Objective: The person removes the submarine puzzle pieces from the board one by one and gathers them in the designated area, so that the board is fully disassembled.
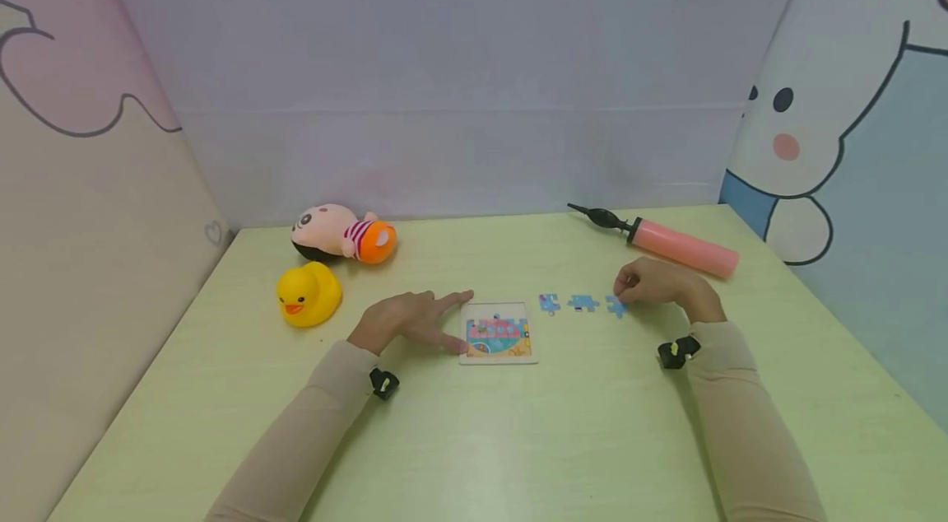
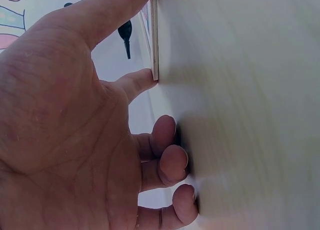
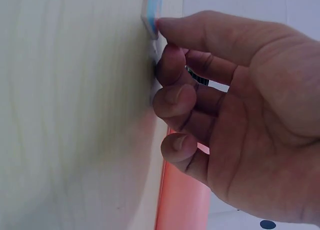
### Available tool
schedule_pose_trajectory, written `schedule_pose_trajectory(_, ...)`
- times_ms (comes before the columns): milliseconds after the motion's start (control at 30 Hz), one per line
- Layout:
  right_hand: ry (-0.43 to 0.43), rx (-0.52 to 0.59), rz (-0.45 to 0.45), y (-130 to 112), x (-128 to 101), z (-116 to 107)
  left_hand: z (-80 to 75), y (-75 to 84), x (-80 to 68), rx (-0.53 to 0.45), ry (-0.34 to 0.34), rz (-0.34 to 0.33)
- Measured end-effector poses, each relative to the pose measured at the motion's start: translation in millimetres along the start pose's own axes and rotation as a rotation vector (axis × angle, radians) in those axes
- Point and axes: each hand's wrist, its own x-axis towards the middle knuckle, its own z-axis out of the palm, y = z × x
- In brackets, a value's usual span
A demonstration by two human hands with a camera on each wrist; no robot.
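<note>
A small framed puzzle board [image 1: 498,333] with a blue picture lies flat on the pale green table [image 1: 518,440]. My left hand [image 1: 462,321] rests at its left edge, index finger and thumb straight against the board's side [image 2: 155,44], the other fingers curled on the table. To the right lie three loose blue puzzle pieces in a row [image 1: 549,304] [image 1: 583,303]. My right hand [image 1: 619,293] pinches the rightmost piece [image 1: 616,307] between thumb and index finger; in the right wrist view that blue piece [image 3: 152,12] sits at the thumb tip, its edge against the table.
A yellow rubber duck [image 1: 309,294] and a plush doll [image 1: 344,232] sit at the back left. A pink hand pump [image 1: 670,244] with a black nozzle lies at the back right, just behind my right hand. Soft patterned walls close in three sides.
</note>
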Motion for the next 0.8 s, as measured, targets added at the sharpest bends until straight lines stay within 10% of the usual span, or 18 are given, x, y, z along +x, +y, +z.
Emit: schedule_pose_trajectory(800, 0.056, -0.024, -0.127, -53.6, 19.3, 18.7, -0.9, 0.8, -2.9, 0.006, -0.021, 0.001)
